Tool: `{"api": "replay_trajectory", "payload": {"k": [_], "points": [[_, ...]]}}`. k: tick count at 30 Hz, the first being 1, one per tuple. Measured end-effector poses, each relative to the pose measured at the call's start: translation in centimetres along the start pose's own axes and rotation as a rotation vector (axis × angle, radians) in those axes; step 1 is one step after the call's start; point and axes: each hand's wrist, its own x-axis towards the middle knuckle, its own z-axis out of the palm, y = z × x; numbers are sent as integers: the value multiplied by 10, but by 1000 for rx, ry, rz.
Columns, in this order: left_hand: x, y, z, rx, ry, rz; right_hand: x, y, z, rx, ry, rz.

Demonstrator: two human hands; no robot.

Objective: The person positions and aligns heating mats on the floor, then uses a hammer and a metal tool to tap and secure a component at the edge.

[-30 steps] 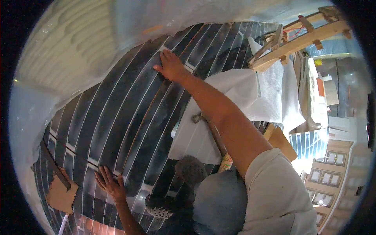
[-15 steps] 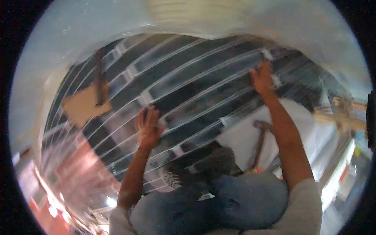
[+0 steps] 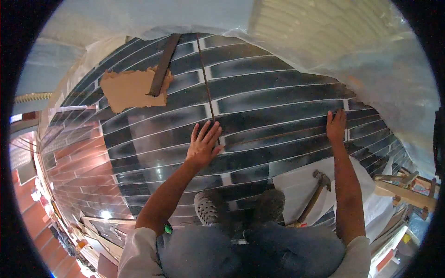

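My left hand (image 3: 204, 143) is spread flat, palm down, over the glossy dark panel floor (image 3: 259, 123) with its white lines. Its fingertips lie beside a thin brown seam (image 3: 207, 88) that runs away from me. Farther right, my right hand (image 3: 336, 127) has its fingers stretched out close together, by a short white joint at the end of a dark strip. Another thin brown line (image 3: 278, 135) runs between the two hands. Neither hand holds anything. A hammer (image 3: 311, 200) lies on a white sheet (image 3: 296, 178), left of my right forearm.
At the far left a torn piece of cardboard (image 3: 125, 90) lies under the end of a dark flat bar (image 3: 163, 67). Translucent plastic sheeting (image 3: 185, 16) borders the far side. Wood pieces (image 3: 403, 187) are piled at the right. My shoes (image 3: 208, 207) stand close to the hammer.
The view has turned and steadied, so the cardboard and bar appear shifted right. Both hands remain stretched over the dark panels, the right one now appearing lower and farther right in the picture.
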Motion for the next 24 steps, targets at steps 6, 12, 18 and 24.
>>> {"api": "replay_trajectory", "payload": {"k": [6, 12, 18, 24], "points": [[26, -33, -6, -48, 126, -13, 54, -90, -33, 333, 120, -251], [133, -88, -35, 41, 251, 33, 144, -127, -12, 227, -89, -259], [236, -136, -39, 54, 351, -69, 166, -134, 18, 251, 215, -390], [248, -163, -33, 74, 516, -118, 168, -147, 2, 48, 208, -384]]}}
